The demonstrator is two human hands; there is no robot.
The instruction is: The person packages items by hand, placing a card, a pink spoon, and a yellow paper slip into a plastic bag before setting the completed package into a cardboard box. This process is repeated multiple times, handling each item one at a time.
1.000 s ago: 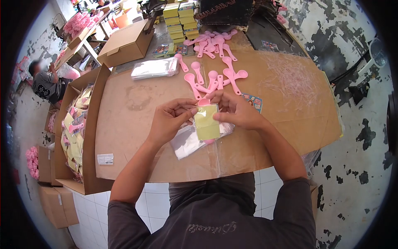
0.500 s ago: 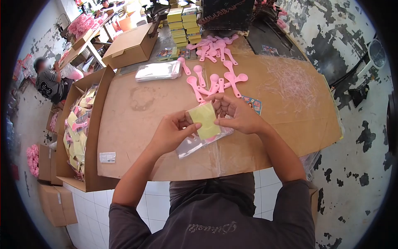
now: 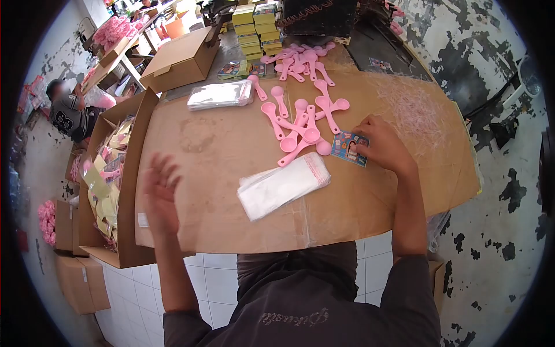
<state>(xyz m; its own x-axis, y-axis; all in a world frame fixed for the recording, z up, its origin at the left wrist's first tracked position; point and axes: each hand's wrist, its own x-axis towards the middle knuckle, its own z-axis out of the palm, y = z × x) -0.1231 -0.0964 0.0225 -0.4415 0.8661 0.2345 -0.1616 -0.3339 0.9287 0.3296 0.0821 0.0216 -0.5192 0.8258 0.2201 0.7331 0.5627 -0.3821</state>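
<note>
My left hand, a little blurred, is raised over the table's left side with its fingers apart and nothing in them. Left of it, a blurred yellow card packet shows over the open carton. My right hand grips the right part of a blue printed card, thumb on top, the card lying on the cardboard. Between the hands lies a stack of clear plastic bags. Pink measuring spoons lie loosely just beyond the bags.
More spoons are heaped at the back, near stacks of yellow-edged cards. A bundle of clear bags lies back left. A closed carton stands behind it. Plastic strips litter the right side. Another person sits far left.
The yellow card packet has left both hands and is now at the carton. My left hand swung left and opened. My right hand moved right onto the printed card.
</note>
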